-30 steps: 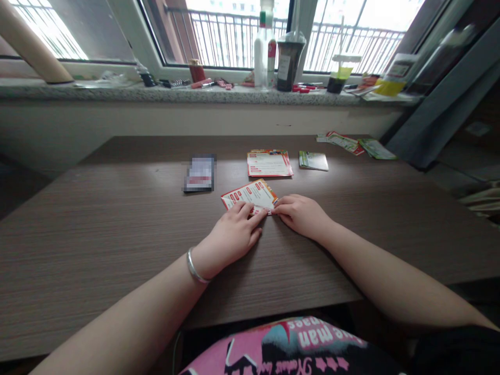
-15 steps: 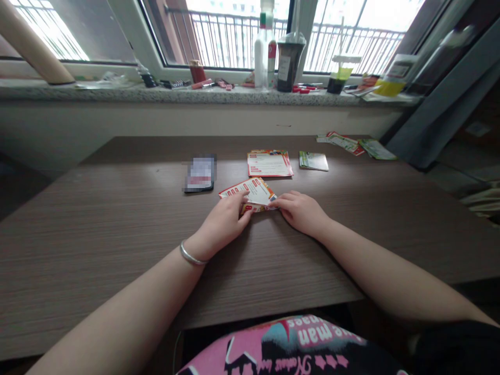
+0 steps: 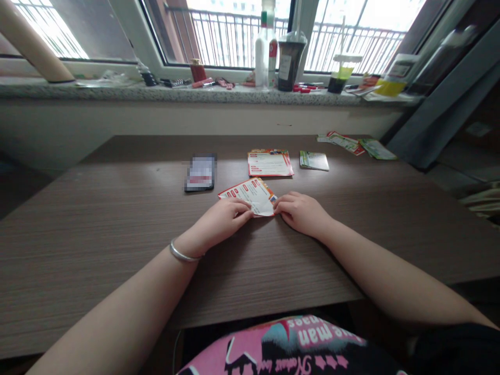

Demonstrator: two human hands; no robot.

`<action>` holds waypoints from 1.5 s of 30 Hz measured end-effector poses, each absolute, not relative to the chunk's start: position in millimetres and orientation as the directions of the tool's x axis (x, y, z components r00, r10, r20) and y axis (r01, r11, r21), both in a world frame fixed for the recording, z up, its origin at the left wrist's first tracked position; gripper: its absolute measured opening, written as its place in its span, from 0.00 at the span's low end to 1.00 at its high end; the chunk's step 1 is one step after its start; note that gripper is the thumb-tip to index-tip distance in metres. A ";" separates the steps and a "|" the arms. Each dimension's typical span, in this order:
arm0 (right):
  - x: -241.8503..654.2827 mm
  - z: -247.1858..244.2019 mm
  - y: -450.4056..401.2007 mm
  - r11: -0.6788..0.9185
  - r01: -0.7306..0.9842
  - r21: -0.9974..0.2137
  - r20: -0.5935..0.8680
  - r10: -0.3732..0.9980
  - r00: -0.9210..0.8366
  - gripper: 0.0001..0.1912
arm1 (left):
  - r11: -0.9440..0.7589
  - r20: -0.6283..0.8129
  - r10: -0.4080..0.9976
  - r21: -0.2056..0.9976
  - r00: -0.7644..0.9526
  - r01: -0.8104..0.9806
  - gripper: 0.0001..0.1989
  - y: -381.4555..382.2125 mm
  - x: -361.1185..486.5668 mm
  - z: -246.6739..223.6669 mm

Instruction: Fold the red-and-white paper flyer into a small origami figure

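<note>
Since half a second ago, the left hand [image 3: 221, 221] has drawn slightly to the left, and the coloured strip that ran along the near edge of the leaflet [image 3: 255, 192] has given way to white paper. With the card stack [image 3: 270, 164] as landmark, the leaflet lies just on its near side, slanted on the worktop [image 3: 117, 234], between the two hands. The left hand, nearer than the stack and to its left, has thumb and fingers together on the leaflet's near edge; the right hand [image 3: 302, 212], nearer than the stack and to its right, is pinched on the right corner. Left of the stack lies a phone [image 3: 200, 173], its screen blurred out; just right of it sit some small cards [image 3: 314, 161]. The left fingers cover part of the leaflet's lower left, the right fingertips hide its corner, and the small print is unreadable.
</note>
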State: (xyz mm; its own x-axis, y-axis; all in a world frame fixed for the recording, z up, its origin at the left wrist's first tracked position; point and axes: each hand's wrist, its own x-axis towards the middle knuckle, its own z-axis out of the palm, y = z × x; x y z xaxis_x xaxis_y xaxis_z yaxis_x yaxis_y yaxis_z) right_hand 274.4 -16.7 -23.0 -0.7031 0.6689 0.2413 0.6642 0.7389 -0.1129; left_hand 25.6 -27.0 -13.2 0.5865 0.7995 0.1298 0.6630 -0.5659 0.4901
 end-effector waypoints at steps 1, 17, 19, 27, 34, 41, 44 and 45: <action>274.2 -21.4 -17.0 0.739 0.665 -0.107 0.237 0.669 -0.705 0.12 | -0.558 0.120 0.802 0.498 0.585 0.664 0.16 -27.5 26.3 -11.8; 263.9 -31.6 -17.9 0.717 0.652 -0.245 0.349 0.693 -0.630 0.13 | -0.446 0.231 0.892 0.316 0.388 0.837 0.12 -17.9 24.7 -29.9; 263.2 -32.6 -17.0 0.741 0.630 -0.233 0.344 0.668 -0.660 0.12 | -0.451 0.233 0.889 0.296 0.394 0.842 0.11 -16.4 24.1 -31.6; 262.9 -31.4 -15.6 0.785 0.610 -0.108 0.330 0.607 -0.723 0.13 | -0.453 0.264 0.882 0.246 0.390 0.857 0.09 -16.4 26.0 -33.8; 262.9 -35.6 -11.1 0.803 0.591 -0.079 0.343 0.578 -0.740 0.15 | -0.464 0.251 0.880 0.265 0.404 0.846 0.08 -15.0 24.5 -32.6; 262.5 -35.4 -10.9 0.792 0.601 -0.104 0.334 0.597 -0.729 0.15 | -0.458 0.265 0.882 0.285 0.390 0.842 0.08 -14.9 24.6 -33.5; 262.6 -35.7 -11.1 0.784 0.612 -0.105 0.338 0.607 -0.720 0.15 | -0.436 0.291 0.891 0.337 0.348 0.834 0.05 -14.7 23.0 -34.4; 262.7 -35.9 -11.1 0.782 0.615 -0.103 0.338 0.609 -0.717 0.15 | -0.444 0.300 0.888 0.353 0.349 0.824 0.06 -15.2 22.6 -34.1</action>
State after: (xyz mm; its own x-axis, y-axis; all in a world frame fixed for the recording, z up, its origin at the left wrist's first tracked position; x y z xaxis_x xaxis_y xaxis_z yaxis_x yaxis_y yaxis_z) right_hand 262.7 -11.1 -35.9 -0.7174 0.6093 0.3379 0.6151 0.7816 -0.1034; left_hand 22.6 -15.2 -34.1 0.3495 0.8875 0.3003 0.8239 -0.4437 0.3526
